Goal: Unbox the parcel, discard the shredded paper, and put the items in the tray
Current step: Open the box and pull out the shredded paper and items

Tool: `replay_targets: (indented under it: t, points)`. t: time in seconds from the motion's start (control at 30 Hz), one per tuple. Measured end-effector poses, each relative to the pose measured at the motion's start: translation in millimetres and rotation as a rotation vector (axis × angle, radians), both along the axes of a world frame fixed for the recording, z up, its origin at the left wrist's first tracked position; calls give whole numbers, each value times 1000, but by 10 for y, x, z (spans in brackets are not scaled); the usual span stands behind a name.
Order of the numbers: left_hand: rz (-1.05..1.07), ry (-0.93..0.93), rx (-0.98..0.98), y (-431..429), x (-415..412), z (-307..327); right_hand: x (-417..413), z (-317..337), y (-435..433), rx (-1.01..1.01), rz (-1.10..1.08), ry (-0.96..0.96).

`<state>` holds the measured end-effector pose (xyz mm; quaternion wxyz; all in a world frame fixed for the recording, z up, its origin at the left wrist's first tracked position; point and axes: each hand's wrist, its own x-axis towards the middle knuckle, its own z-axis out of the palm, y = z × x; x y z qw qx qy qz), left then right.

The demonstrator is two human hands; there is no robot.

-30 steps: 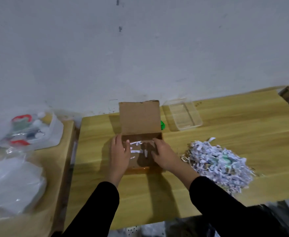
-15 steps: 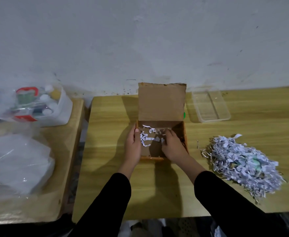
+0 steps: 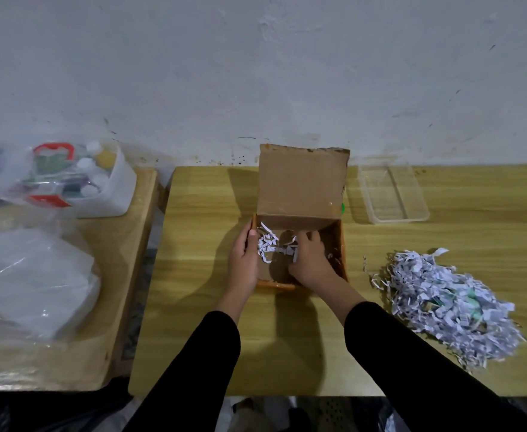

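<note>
A brown cardboard box [image 3: 301, 179] stands open in the middle of the wooden table, its lid flap upright at the back. A few strips of white shredded paper [image 3: 267, 243] lie inside it. My left hand [image 3: 243, 260] grips the box's left wall. My right hand [image 3: 310, 260] reaches inside the box, its fingers curled among the strips; whether it holds any I cannot tell. A large pile of shredded paper [image 3: 446, 302] lies on the table to the right, with something green partly buried in it. A clear plastic tray [image 3: 391, 194] sits behind, right of the box.
A small green object [image 3: 343, 207] peeks out behind the box's right edge. On a second table at the left stand a white tub of small bottles [image 3: 94, 182] in a clear bag and a bundle of plastic bags [image 3: 31, 282]. A white wall runs close behind.
The camera has tilted down and nearer the box. My right hand has pushed deeper into the box among the strips; my left hand has shifted onto its left wall.
</note>
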<state>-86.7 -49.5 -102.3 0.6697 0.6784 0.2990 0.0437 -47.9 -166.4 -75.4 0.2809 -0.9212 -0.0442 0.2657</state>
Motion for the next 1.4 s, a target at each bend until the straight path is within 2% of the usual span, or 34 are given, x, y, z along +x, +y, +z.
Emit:
replay_targets:
  t: [0.37, 0.53, 0.9, 1.4]
  points:
    - [-24, -16, 11, 29, 12, -32, -95, 54, 347, 187, 89, -5]
    - [-23, -21, 38, 35, -9, -26, -102, 67, 101, 134, -63, -129]
    - [5, -17, 53, 5, -2, 9, -43, 0, -137, 81, -141, -16]
    - [4, -21, -20, 13, 11, -34, -20, 3, 173, 195, 183, -5]
